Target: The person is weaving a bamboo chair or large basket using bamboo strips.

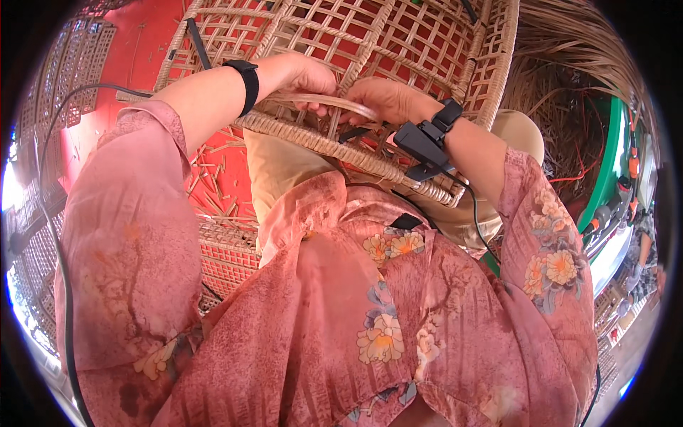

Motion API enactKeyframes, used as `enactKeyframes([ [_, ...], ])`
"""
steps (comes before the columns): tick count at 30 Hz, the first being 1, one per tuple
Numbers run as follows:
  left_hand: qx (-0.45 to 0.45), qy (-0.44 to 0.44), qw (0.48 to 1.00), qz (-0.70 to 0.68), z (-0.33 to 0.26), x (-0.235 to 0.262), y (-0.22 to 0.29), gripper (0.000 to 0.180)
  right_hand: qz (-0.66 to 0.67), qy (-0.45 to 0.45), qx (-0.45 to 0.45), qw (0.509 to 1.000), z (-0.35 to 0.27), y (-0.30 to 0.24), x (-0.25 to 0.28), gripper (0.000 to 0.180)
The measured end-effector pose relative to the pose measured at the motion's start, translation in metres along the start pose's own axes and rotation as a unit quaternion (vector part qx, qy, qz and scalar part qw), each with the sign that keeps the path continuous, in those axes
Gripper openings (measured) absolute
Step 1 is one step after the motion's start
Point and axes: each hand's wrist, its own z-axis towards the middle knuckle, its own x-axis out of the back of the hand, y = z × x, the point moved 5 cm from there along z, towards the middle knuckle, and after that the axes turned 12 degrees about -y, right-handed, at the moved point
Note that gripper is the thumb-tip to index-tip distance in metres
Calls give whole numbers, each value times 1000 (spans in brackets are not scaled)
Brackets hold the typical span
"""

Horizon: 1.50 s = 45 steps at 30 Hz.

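Note:
A large open-weave basket (413, 51) of tan strands, with a thick twisted rim, rests across my lap. A flat pale strip (334, 102) bows out from its lattice, passing below both hands. My left hand (313, 77) is closed, its fingers curled round the strip and the lattice bars. Right beside it, my right hand (377, 98) is also closed, knuckles up, at the right end of the strip. Fingertips of both hands are partly hidden behind the weave and the strip.
Cut straw bits (217, 174) litter the red floor at left. Long dry fibres (576, 43) hang at the right, near a green curved edge (605, 167). Another woven piece (228, 256) lies low at left. A black cable (53, 213) runs past my left arm.

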Motion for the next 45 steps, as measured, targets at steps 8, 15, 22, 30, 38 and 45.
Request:
enactKeyframes([
  [8,27,48,954,293,-36,-25,22,23,4,32,-11,999,10,6,10,26],
  [15,-167,-23,940,296,-89,-87,66,30,-1,-77,95,993,-13,-4,-11,21],
  [22,-70,56,974,210,-81,-46,62,31,-65,24,75,995,-4,3,6,21],
  [30,34,98,961,258,-33,1,39,18,-225,149,68,960,0,-2,9,23],
  [38,49,85,960,262,-2,7,28,24,-212,169,45,962,6,-2,10,20],
  [45,3,97,989,115,5,4,28,24,-201,203,35,958,22,6,23,23],
])
